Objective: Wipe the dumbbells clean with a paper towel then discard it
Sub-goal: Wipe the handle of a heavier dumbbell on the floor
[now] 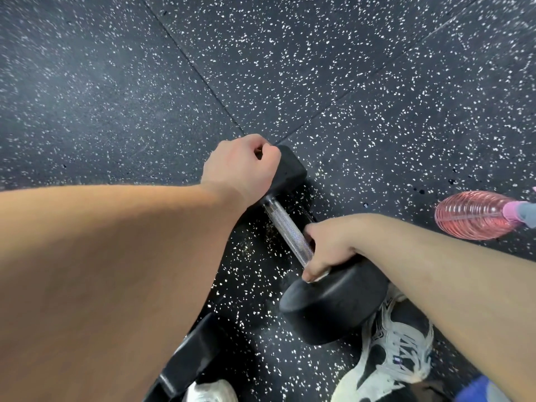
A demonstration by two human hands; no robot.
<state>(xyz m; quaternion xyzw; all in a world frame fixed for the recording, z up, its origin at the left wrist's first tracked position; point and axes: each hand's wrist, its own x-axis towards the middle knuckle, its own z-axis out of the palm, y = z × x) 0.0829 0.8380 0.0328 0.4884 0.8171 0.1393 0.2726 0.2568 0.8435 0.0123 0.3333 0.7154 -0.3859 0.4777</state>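
Wiping looks to be the step in hand, judging by how both hands sit on one dumbbell (301, 245).

Head view: the dumbbell lies aslant on the speckled floor (348, 68), with its far head (290, 169) up the frame and its near head (333, 311) close to the person. The left hand (240, 166) rests on the far head with its fingers curled tight like a fist. They seem to clamp the head's edge and steady it, and what lies inside the curl is hidden. The right hand (327, 245) grips the near end of the knurled handle (287, 230), fingers wrapped round it and the thumb pressed on the near head. A thin white sliver (317, 277) shows under that thumb. It is probably the towel, though most of it is hidden.

A second dumbbell (185, 364) lies at the lower left, partly behind the left forearm. A pink bottle (475, 214) lies on the floor to the right, well apart. A shoe (397, 358) sits just beside the near head.

The task seems to be mid-way: this dumbbell is under the towel, and nothing shows whether the second one has been cleaned. The next move calls for sliding the right hand along the handle while the left keeps the weight from rolling, then covering both heads. No bin is in sight.
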